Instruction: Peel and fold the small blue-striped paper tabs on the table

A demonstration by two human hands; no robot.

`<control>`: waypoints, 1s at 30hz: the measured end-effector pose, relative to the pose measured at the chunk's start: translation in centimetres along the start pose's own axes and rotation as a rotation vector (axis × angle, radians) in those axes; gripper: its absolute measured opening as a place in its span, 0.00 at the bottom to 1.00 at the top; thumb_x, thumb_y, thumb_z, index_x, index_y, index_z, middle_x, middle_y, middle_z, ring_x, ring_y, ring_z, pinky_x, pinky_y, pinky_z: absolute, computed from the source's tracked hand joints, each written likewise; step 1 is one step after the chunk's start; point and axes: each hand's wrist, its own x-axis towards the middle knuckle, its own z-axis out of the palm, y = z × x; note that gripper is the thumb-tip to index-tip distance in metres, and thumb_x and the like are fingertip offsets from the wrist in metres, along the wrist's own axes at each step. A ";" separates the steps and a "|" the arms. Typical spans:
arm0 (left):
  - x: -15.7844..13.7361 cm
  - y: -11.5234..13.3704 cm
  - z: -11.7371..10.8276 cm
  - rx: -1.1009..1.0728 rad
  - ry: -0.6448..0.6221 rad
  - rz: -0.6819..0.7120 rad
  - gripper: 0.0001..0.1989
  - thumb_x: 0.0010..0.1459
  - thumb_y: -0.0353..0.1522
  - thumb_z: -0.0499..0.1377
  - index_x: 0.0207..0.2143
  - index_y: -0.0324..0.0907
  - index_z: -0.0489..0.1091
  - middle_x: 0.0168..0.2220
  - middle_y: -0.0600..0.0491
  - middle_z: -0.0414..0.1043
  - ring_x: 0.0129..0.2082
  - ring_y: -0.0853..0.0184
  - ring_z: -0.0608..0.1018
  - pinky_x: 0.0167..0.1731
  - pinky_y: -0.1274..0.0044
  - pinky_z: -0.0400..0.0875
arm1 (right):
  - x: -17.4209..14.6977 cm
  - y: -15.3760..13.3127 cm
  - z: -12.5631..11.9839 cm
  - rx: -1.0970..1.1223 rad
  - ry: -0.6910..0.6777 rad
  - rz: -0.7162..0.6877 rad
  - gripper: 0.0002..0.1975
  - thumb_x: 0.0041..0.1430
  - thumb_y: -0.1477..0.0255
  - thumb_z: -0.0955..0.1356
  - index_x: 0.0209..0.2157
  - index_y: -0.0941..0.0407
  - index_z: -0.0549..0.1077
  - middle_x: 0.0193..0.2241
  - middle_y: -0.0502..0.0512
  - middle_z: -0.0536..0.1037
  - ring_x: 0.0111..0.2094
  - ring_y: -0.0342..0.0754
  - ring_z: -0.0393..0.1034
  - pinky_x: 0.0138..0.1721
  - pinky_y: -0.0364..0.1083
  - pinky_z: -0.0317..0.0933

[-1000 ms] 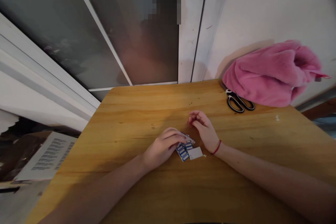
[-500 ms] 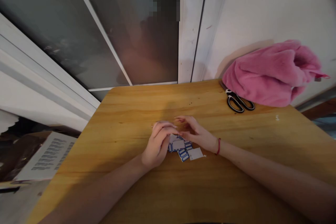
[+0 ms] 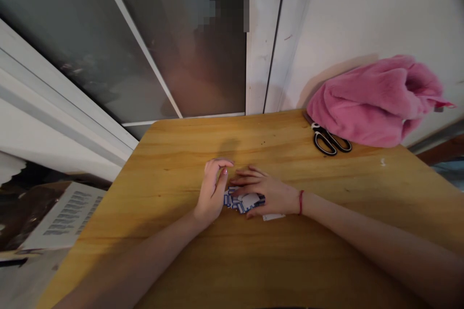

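Several small white paper cards with blue outlines (image 3: 250,200) lie in an overlapping pile on the wooden table (image 3: 203,270). My right hand (image 3: 268,190) is spread over the pile with its fingers apart and covers part of it. Under its thumb side, the edge of a plain white card (image 3: 273,217) sticks out. At the pile's left edge stands my left hand (image 3: 212,190) on its side, fingers bent and thumb apart from them, with nothing seen in it.
Black-handled scissors (image 3: 328,142) lie at the back right, partly under a pink fluffy cloth bundle (image 3: 373,101). Behind the table are a framed glass panel (image 3: 145,34) and a white wall (image 3: 348,19). A box with a printed sheet (image 3: 65,215) stands lower left, beyond the table.
My right hand has moved left and flattened over the cards. My left hand has shifted slightly left, away from the right one. The cards have been pushed closer together.
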 end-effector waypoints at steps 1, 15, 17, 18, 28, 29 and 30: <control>0.0 0.1 0.0 -0.003 -0.009 0.008 0.09 0.62 0.29 0.45 0.40 0.44 0.63 0.41 0.51 0.65 0.44 0.65 0.68 0.46 0.69 0.62 | 0.1 0.2 0.0 0.017 0.027 -0.010 0.23 0.46 0.63 0.71 0.47 0.44 0.70 0.51 0.49 0.70 0.58 0.52 0.52 0.59 0.58 0.40; 0.1 0.8 -0.2 0.082 -0.073 0.145 0.11 0.61 0.25 0.44 0.39 0.44 0.63 0.47 0.50 0.65 0.51 0.63 0.65 0.51 0.64 0.57 | 0.1 0.6 -0.1 0.185 0.391 0.258 0.08 0.54 0.74 0.65 0.29 0.52 0.76 0.32 0.52 0.73 0.33 0.44 0.69 0.34 0.44 0.63; 0.0 0.8 -0.2 0.082 -0.073 0.150 0.11 0.61 0.25 0.44 0.39 0.44 0.63 0.46 0.50 0.66 0.50 0.63 0.65 0.51 0.64 0.58 | 0.2 0.9 -0.2 0.228 0.484 0.329 0.06 0.52 0.74 0.66 0.29 0.52 0.75 0.31 0.51 0.74 0.33 0.45 0.69 0.35 0.45 0.63; 0.0 0.8 -0.2 0.083 -0.073 0.152 0.11 0.61 0.25 0.44 0.39 0.44 0.63 0.46 0.50 0.66 0.50 0.63 0.66 0.51 0.64 0.58 | 0.2 1.0 -0.2 0.242 0.535 0.361 0.05 0.51 0.74 0.66 0.30 0.52 0.75 0.31 0.51 0.75 0.33 0.46 0.70 0.35 0.45 0.63; -0.3 1.1 -0.3 0.108 -0.075 0.219 0.11 0.60 0.24 0.45 0.38 0.45 0.64 0.44 0.51 0.68 0.48 0.63 0.67 0.50 0.65 0.58 | -0.3 -1.0 -0.6 0.088 0.673 0.187 0.07 0.56 0.73 0.63 0.35 0.51 0.71 0.37 0.54 0.74 0.42 0.49 0.68 0.45 0.51 0.61; -0.3 1.1 -0.3 0.121 -0.072 0.219 0.11 0.59 0.24 0.45 0.38 0.45 0.64 0.44 0.51 0.68 0.48 0.63 0.67 0.50 0.65 0.58 | -0.3 -1.2 -0.6 0.097 0.623 0.156 0.08 0.56 0.72 0.63 0.38 0.51 0.71 0.39 0.54 0.74 0.42 0.49 0.67 0.45 0.51 0.61; -0.3 1.0 -0.3 0.134 -0.070 0.215 0.11 0.59 0.25 0.45 0.38 0.45 0.64 0.44 0.51 0.67 0.48 0.63 0.66 0.50 0.65 0.57 | -0.4 -1.4 -0.6 0.102 0.573 0.129 0.09 0.56 0.72 0.63 0.40 0.51 0.70 0.39 0.54 0.74 0.43 0.49 0.67 0.45 0.51 0.61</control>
